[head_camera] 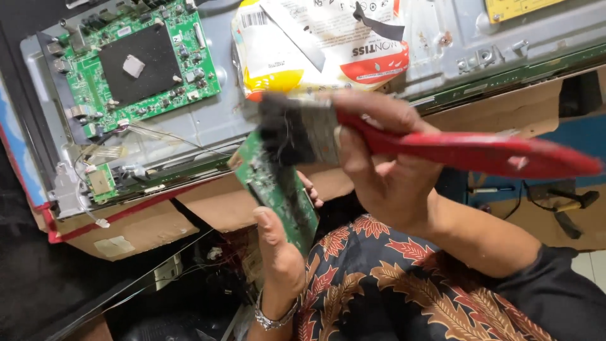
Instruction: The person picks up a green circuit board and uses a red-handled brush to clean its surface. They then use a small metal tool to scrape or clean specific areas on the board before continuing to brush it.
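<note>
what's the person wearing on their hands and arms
Both hands are bare, no gloves. The left hand has a silver metal link wristwatch at the wrist. The right hand has no rings or bands in view; its forearm is bare up to a dark sleeve.

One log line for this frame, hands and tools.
left hand: holds small circuit board | right hand: holds red-handled brush | bristles on board
</note>
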